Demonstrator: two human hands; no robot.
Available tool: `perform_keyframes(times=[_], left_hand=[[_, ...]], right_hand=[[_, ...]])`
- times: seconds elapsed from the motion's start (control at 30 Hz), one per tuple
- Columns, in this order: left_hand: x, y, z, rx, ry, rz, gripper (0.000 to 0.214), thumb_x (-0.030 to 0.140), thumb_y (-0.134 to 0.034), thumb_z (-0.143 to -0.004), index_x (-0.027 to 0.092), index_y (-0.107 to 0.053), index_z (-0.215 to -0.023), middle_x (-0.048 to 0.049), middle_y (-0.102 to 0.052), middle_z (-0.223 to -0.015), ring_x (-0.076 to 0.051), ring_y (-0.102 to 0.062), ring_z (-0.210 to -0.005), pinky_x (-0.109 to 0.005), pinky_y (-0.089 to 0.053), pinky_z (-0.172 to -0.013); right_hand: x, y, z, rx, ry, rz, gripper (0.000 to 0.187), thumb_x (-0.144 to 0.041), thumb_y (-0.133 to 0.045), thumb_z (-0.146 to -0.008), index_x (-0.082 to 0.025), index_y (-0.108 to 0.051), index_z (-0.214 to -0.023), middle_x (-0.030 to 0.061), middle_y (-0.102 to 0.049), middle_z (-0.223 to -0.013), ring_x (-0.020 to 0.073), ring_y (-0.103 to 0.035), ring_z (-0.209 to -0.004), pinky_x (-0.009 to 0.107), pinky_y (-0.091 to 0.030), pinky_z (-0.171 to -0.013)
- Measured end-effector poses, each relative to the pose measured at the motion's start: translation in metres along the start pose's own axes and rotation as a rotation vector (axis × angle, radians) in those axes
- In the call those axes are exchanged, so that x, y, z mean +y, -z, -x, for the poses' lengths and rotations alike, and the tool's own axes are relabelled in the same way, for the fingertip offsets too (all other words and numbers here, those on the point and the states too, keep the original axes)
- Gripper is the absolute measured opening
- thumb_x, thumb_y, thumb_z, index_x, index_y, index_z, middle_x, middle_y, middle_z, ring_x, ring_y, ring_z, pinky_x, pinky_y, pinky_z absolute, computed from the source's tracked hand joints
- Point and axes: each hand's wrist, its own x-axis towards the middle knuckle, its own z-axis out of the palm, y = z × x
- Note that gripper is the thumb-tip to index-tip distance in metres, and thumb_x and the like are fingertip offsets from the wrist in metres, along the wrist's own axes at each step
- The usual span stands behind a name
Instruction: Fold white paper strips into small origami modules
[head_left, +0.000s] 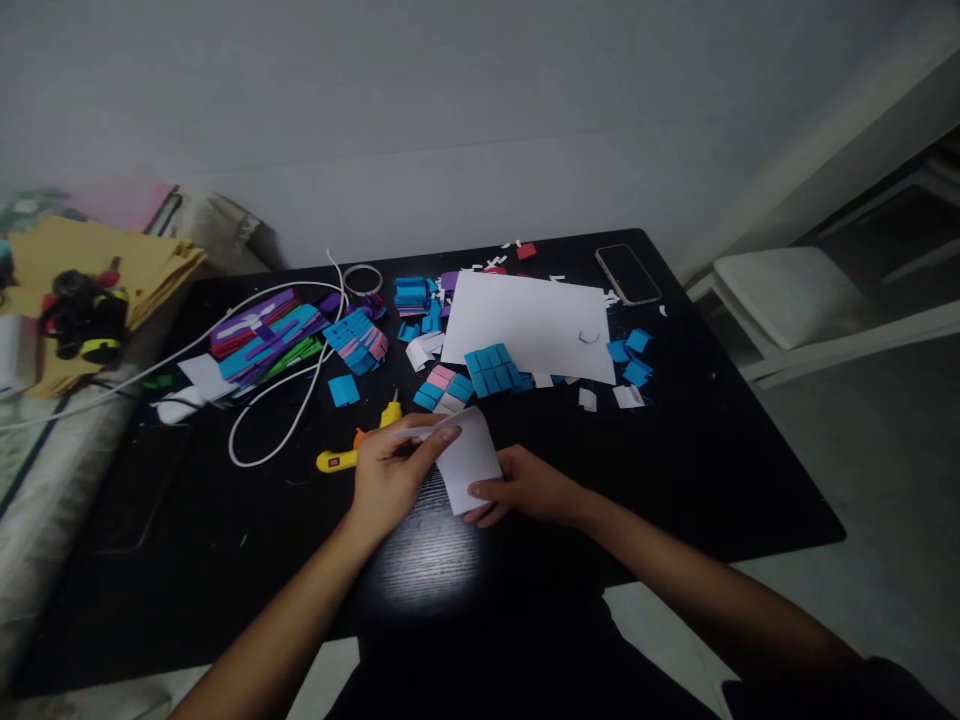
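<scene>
A small piece of white paper (471, 462) is held up between my two hands, above the near middle of the black table. My left hand (390, 475) pinches its upper left side, thumb on the front. At its lower right corner, my right hand (525, 485) grips it between thumb and fingers. Just behind my left hand lies a yellow glue gun (337, 460), partly hidden by the hand. Beyond the paper sit a blue piece scored into squares (491, 370) and a pink, blue and white one (444, 388).
A large white sheet (525, 320) lies at the back of the black table (637, 500). Left are coloured strips (262, 335), a looped white cable (234, 440) and a roll of tape (364, 278). A phone (628, 274) rests back right; blue pieces (637, 372) lie nearer.
</scene>
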Motion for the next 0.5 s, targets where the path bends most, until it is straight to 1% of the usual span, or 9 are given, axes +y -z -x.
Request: perform_keyframes(times=[0.07,0.1,0.23,0.37,0.43,0.5], left_hand=[[0.006,0.002,0.003,0.008,-0.019,-0.012,0.012,0.029,-0.081,-0.079,0.021,-0.082,-0.087,-0.003,-0.08,-0.085,-0.017,-0.071,-0.071,-0.026,-0.056,-0.065],[0.008,0.002,0.004,0.02,-0.023,-0.015,0.012,0.029,-0.081,-0.079,0.021,-0.082,-0.087,-0.0028,-0.08,-0.084,-0.016,-0.07,-0.07,-0.026,-0.056,-0.063],[0.015,0.008,0.001,0.103,-0.029,-0.007,0.015,0.032,-0.08,-0.08,0.018,-0.079,-0.081,0.0007,-0.073,-0.067,-0.013,-0.063,-0.055,-0.022,-0.05,-0.051],[0.025,0.018,-0.007,0.199,-0.064,0.012,0.015,0.031,-0.082,-0.079,0.018,-0.079,-0.085,0.0002,-0.076,-0.071,-0.013,-0.067,-0.059,-0.021,-0.052,-0.054],[0.028,0.023,-0.009,0.213,-0.066,0.04,0.015,0.031,-0.082,-0.079,0.018,-0.079,-0.087,-0.0012,-0.078,-0.074,-0.014,-0.071,-0.063,-0.022,-0.056,-0.057],[0.028,0.026,-0.01,0.197,-0.046,0.06,0.016,0.031,-0.081,-0.082,0.018,-0.078,-0.09,-0.003,-0.08,-0.078,-0.016,-0.074,-0.068,-0.024,-0.058,-0.061]], right_hand=[[0.002,-0.001,0.002,-0.029,-0.019,0.003,0.051,-0.049,-0.086,-0.072,-0.009,-0.072,-0.098,0.0112,-0.078,-0.09,0.0253,-0.079,-0.085,0.038,-0.063,-0.077],[0.002,-0.001,0.004,-0.036,-0.023,0.009,0.05,-0.049,-0.086,-0.073,-0.009,-0.072,-0.099,0.011,-0.078,-0.091,0.0248,-0.079,-0.086,0.037,-0.063,-0.078],[0.003,0.001,0.009,-0.052,-0.035,0.064,0.043,-0.045,-0.084,-0.077,-0.01,-0.072,-0.099,0.0077,-0.078,-0.089,0.0225,-0.079,-0.084,0.033,-0.063,-0.076],[0.002,0.001,0.018,-0.106,-0.07,0.148,0.035,-0.04,-0.08,-0.082,-0.01,-0.073,-0.099,0.0078,-0.078,-0.091,0.0229,-0.079,-0.087,0.033,-0.064,-0.079],[0.001,0.002,0.023,-0.145,-0.095,0.196,0.032,-0.037,-0.078,-0.083,-0.009,-0.073,-0.098,0.0086,-0.078,-0.092,0.0243,-0.079,-0.089,0.034,-0.064,-0.079],[-0.001,0.003,0.029,-0.158,-0.108,0.247,0.029,-0.035,-0.077,-0.084,-0.009,-0.074,-0.098,0.009,-0.078,-0.093,0.025,-0.079,-0.089,0.034,-0.063,-0.079]])
